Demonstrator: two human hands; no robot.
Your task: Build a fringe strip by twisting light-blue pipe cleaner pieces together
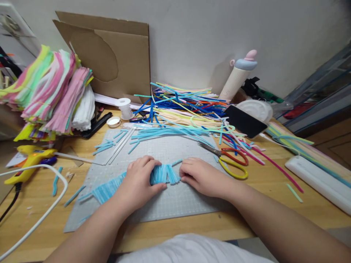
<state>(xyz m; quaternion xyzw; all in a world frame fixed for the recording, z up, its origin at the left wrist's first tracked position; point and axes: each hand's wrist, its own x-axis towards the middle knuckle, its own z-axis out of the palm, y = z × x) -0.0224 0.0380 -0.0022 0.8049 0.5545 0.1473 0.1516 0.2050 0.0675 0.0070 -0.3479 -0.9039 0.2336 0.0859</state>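
A strip of light blue pipe cleaners, set side by side in a row, lies across the grey cutting mat. My left hand is closed over the strip's middle, thumb on the near side and fingers on the far side. At the strip's right end, my right hand has its fingertips pinched together on a blue pipe cleaner; the exact grip is partly hidden. Between the hands, the last few blue pieces fan out with a small gap. Scissors with orange and yellow handles lie beyond my right hand.
Short blue cuttings and long blue pipe cleaners lie at the mat's far side. A yellow glue gun with a white cable loop is left. A phone, tilted bottle and white power strip are right.
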